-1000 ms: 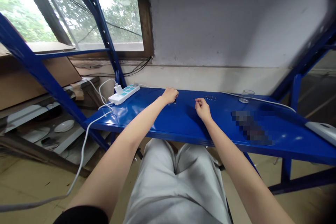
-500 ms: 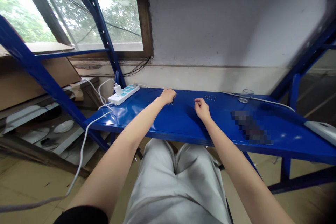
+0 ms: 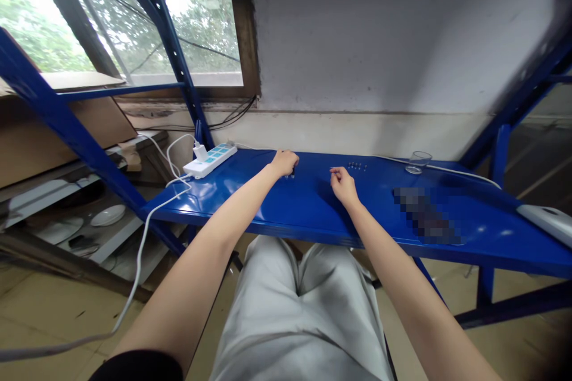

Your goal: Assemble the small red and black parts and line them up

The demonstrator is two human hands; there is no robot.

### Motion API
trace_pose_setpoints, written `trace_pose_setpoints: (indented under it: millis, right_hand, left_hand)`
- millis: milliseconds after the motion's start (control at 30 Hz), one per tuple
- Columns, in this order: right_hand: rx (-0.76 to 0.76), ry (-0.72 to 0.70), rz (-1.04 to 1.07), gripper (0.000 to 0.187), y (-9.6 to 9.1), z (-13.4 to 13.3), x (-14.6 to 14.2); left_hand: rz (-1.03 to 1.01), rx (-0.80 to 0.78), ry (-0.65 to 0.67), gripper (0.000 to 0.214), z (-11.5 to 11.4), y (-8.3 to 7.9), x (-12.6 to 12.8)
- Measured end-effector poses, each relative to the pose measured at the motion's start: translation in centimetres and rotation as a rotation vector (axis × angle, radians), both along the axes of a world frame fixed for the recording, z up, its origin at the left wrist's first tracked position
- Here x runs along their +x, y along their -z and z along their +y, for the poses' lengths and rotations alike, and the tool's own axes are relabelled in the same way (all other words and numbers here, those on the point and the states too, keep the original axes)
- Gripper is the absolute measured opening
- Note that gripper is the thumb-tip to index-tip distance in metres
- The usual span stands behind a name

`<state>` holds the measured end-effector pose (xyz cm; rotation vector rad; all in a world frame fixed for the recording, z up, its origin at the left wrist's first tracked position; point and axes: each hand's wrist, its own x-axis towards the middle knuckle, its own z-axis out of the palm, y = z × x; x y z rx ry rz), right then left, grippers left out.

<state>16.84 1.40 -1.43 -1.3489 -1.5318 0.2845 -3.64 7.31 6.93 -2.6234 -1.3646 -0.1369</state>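
Two hands rest on the blue metal tabletop (image 3: 304,208): the curled left hand (image 3: 285,162) sits over a small dark object (image 3: 292,174) at its 4 o'clock, any grip unclear. The closed right hand (image 3: 342,184) is nearer a lengthwise row of small dark studs (image 3: 357,166), at its 1 o'clock.

A white power strip (image 3: 210,161) with a plug-in charger (image 3: 201,152) sits at the left end of a blue steel table (image 3: 491,232), while a clear drinking glass (image 3: 418,162) stands near the wall and a pixelated patch (image 3: 426,215) obscures part of the tabletop. A white cable (image 3: 138,262) droops toward the floor (image 3: 58,321), and white plates (image 3: 108,215) lie on a low shelf (image 3: 111,238) below a window (image 3: 196,12) overlooking trees.
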Motion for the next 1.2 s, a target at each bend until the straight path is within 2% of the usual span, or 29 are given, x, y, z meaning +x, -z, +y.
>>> trace_pose_setpoints:
  millis: [300, 367, 433, 533, 633, 767, 900, 1200]
  right_hand:
    - [-0.009, 0.0, -0.008, 0.02, -0.2, -0.2, -0.1]
    - [-0.007, -0.001, -0.012, 0.021, -0.1, -0.1, 0.0]
    - [-0.002, -0.002, -0.019, 0.021, 0.0, 0.0, 0.1]
    - [0.005, 0.011, -0.032, 0.022, 0.0, 0.0, 0.1]
    - [0.01, 0.035, -0.055, 0.022, -0.1, -0.2, 0.0]
    - [0.021, 0.03, -0.082, 0.022, -0.2, -0.3, 0.0]
    - [0.039, 0.024, -0.115, 0.024, 0.0, -0.3, 0.1]
    - [0.016, -0.015, -0.154, 0.027, 0.1, -0.3, 0.1]
  left_hand:
    - [-0.068, -0.003, -0.015, 0.021, -0.1, 0.2, 0.0]
    - [-0.14, 0.043, -0.016, 0.021, -0.6, 0.0, 0.0]
    - [-0.303, 0.123, -0.017, 0.022, -1.6, 0.1, 0.1]
    - [-0.656, 0.224, -0.055, 0.024, -3.7, 1.5, 0.5]
    - [-0.941, 0.248, -0.111, 0.03, -5.9, 4.2, 0.7]
    - [-1.037, 0.095, -0.245, 0.033, -7.2, 7.1, 0.5]
    - [-1.095, 0.066, -0.304, 0.033, -6.8, 7.8, -0.1]
    - [-1.154, -0.01, -0.306, 0.033, -6.1, 8.2, -0.3]
